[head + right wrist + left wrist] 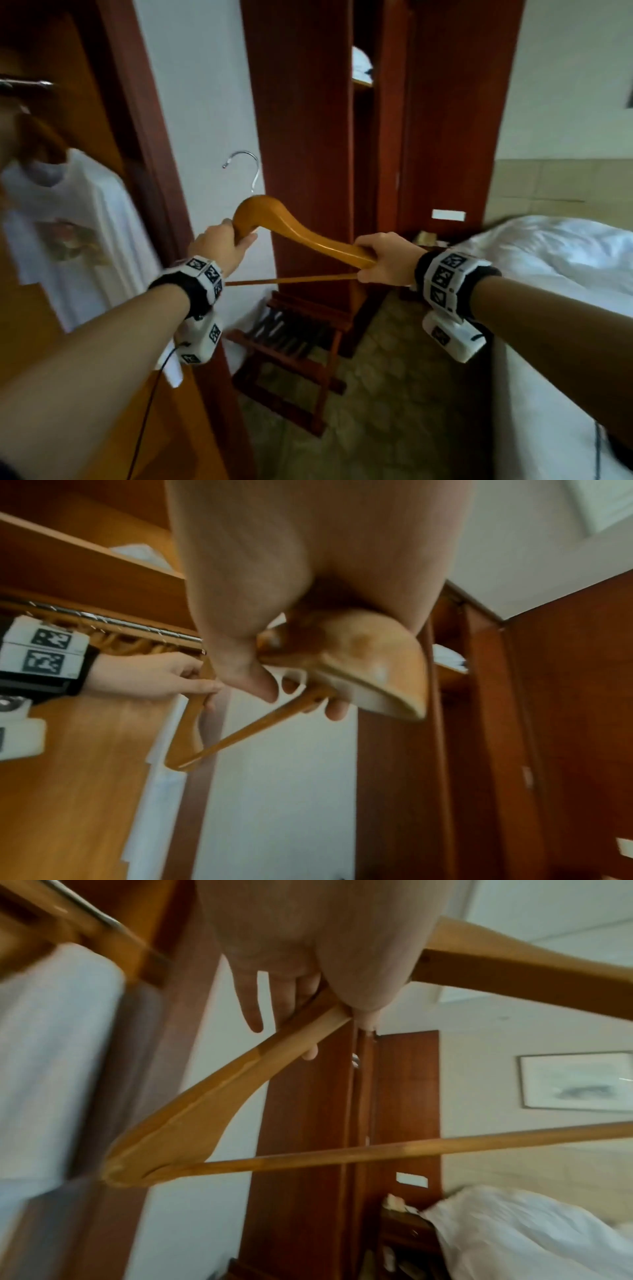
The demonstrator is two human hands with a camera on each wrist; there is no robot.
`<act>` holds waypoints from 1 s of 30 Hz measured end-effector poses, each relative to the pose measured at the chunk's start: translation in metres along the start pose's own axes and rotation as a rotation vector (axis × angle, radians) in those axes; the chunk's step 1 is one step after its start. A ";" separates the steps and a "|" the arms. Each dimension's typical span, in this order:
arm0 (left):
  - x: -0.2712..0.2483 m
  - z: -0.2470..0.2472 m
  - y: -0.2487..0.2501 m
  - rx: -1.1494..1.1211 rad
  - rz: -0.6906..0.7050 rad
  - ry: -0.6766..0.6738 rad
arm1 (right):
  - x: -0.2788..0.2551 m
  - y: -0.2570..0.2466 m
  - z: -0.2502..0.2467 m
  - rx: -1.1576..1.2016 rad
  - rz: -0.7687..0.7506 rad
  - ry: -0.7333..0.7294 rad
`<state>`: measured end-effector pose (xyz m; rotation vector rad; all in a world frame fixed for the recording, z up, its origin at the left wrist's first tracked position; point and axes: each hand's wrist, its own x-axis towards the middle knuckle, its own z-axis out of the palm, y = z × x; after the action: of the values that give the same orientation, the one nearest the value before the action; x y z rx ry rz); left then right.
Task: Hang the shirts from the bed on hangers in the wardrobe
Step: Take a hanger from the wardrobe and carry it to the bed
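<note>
Gripping the wooden hanger at two places, the person holds it bare between wardrobe and bed. The left hand's fingers curl over the neck just below the metal hook, thumb wrapped on the near side, so the hook stands free and upright. The right hand is clenched round the far shoulder end, where the arm meets the lower bar; its fingers wrap under the wood. Held this way the hanger lies tilted across the body, its neck higher than its right end, steady enough to carry and turn.

Outward from the hands, one white shirt with a printed front already hangs inside the wardrobe at the left, under the rail. The bed with its white cover lies to the right, just beside the right wrist; no shirt can be told apart from the bedding there. A wooden luggage rack stands on the floor ahead.

My reading is that the hanger is on its way to the bed for the next shirt, and the two-handed hold probably readies one end to be fed through a collar.
</note>
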<state>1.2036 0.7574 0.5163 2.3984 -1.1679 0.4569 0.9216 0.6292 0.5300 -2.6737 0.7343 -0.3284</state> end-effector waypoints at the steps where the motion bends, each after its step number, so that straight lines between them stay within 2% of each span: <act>1: -0.009 0.009 0.025 0.009 0.057 -0.023 | -0.016 0.019 -0.003 -0.042 0.061 0.008; 4: -0.035 0.037 0.110 0.014 0.206 -0.115 | -0.060 0.070 -0.011 -0.079 0.252 0.060; 12: -0.095 0.117 0.311 -0.177 0.510 -0.351 | -0.167 0.198 -0.021 0.210 0.650 0.192; 18: -0.115 0.181 0.446 -0.349 0.712 -0.524 | -0.249 0.293 -0.032 0.200 0.930 0.315; 25: -0.127 0.262 0.601 -0.452 0.916 -0.652 | -0.312 0.397 -0.069 0.110 1.166 0.344; 30: -0.134 0.302 0.685 -0.506 1.078 -0.752 | -0.341 0.453 -0.087 0.132 1.323 0.348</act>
<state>0.6075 0.3128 0.3568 1.3234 -2.4949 -0.4754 0.4057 0.4209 0.3902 -1.4978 2.2029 -0.4159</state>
